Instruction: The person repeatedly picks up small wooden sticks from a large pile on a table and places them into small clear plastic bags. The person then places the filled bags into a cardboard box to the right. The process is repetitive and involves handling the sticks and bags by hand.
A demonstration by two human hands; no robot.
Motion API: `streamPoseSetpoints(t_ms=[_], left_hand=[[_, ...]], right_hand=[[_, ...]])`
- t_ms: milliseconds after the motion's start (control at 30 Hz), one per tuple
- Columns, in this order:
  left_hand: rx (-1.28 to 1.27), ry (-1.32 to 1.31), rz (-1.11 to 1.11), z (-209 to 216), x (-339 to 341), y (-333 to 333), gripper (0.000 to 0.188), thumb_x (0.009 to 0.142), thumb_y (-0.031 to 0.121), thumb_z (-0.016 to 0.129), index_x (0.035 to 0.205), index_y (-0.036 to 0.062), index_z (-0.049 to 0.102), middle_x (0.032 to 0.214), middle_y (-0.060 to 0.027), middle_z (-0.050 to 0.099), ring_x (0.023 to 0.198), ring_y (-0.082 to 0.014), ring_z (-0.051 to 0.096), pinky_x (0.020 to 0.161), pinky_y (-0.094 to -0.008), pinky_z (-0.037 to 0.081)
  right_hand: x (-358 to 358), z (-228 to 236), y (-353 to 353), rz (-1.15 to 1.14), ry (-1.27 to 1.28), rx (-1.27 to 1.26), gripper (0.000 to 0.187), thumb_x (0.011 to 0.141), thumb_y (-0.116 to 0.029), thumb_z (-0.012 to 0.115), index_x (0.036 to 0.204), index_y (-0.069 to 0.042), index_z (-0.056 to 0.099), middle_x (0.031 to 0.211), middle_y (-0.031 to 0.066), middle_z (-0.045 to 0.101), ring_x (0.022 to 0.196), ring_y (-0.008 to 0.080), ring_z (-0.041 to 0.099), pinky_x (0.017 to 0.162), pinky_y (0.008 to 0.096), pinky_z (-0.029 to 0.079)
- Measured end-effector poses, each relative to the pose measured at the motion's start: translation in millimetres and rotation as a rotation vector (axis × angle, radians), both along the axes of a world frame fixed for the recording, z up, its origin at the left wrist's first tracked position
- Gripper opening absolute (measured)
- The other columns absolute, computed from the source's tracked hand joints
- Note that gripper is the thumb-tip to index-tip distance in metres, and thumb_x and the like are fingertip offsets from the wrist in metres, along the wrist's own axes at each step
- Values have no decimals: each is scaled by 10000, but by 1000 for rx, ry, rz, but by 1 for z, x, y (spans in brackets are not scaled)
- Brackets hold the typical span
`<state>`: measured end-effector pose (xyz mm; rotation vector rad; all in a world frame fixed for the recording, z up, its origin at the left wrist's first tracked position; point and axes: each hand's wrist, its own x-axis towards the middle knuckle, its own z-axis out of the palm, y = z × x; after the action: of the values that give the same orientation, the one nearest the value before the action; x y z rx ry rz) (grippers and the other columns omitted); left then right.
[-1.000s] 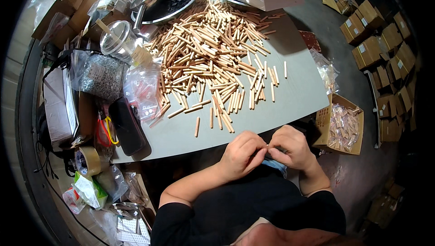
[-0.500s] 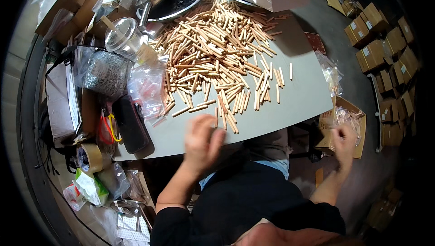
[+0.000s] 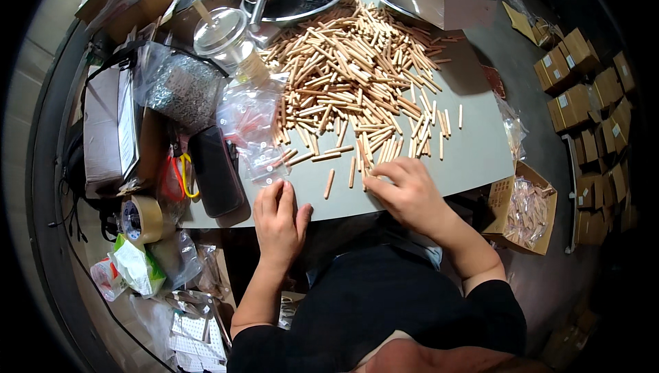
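A large heap of short wooden sticks (image 3: 343,77) covers the middle of the grey table, with loose ones strewn along its near side. My right hand (image 3: 410,194) is bent over the near edge of the heap, thumb and fingertips closed at a wooden stick (image 3: 366,179). Close to the table's front edge, my left hand (image 3: 278,222) has its fingers stretched and its thumb apart, with nothing in it. Its fingertips are at the lower end of small clear zip bags (image 3: 264,163); whether they touch is unclear. One lone stick (image 3: 329,183) lies between my hands.
A dark phone (image 3: 216,170), scissors (image 3: 184,175), a tape roll (image 3: 142,219) and a bag of small metal parts (image 3: 180,88) crowd the left. Metal bowls (image 3: 302,17) and a white carton (image 3: 470,12) stand behind the heap. Right of the table is a box of filled bags (image 3: 527,211).
My right hand has come from beside the box at the right to the sticks. My left hand has moved left and down beside the zip bags. The whole view has shifted slightly.
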<state>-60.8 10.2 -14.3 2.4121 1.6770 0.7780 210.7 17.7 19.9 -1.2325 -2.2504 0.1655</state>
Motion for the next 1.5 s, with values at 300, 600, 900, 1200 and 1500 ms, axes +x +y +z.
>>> streamPoseSetpoints(t_ms=[300, 600, 900, 1200, 1500], left_hand=[[93, -122, -132, -18, -21, -24, 385, 742, 63, 807, 1107, 16, 692, 1180, -130, 580, 933, -291, 589, 818, -382, 500], [114, -413, -213, -10, -19, -30, 291, 720, -100, 731, 981, 29, 719, 882, -83, 647, 821, -255, 625, 702, -334, 503], [-479, -830, -357, -16, 3, -29, 121, 808, 37, 793, 769, -7, 686, 679, -81, 624, 611, -164, 602, 572, -263, 463], [-754, -944, -479, -18, 37, -36, 85, 856, 49, 751, 902, -21, 732, 803, -77, 684, 663, -115, 619, 591, -235, 461], [-1010, -869, -442, -22, 43, -33, 58, 820, 11, 775, 820, -12, 723, 854, -56, 677, 760, -110, 619, 653, -234, 469]], right_hand=[[-30, 2, 35, 237, -353, 190, 94, 758, -180, 612, 778, -98, 654, 965, 5, 581, 987, 170, 548, 866, 333, 414], [28, 20, 22, 69, 72, 175, 179, 801, -37, 647, 974, -81, 637, 930, 66, 660, 910, 279, 635, 861, 408, 477], [285, -30, -25, -1162, 60, 223, 244, 903, -69, 632, 1141, -14, 647, 1057, 158, 684, 898, 284, 658, 782, 361, 520], [160, -18, 11, -660, 327, -106, 204, 865, -104, 653, 1008, 35, 692, 1061, 186, 685, 929, 307, 672, 820, 372, 528], [114, -17, 42, -634, 212, -131, 173, 794, -97, 726, 912, 20, 679, 936, 159, 675, 862, 338, 648, 782, 401, 513]])
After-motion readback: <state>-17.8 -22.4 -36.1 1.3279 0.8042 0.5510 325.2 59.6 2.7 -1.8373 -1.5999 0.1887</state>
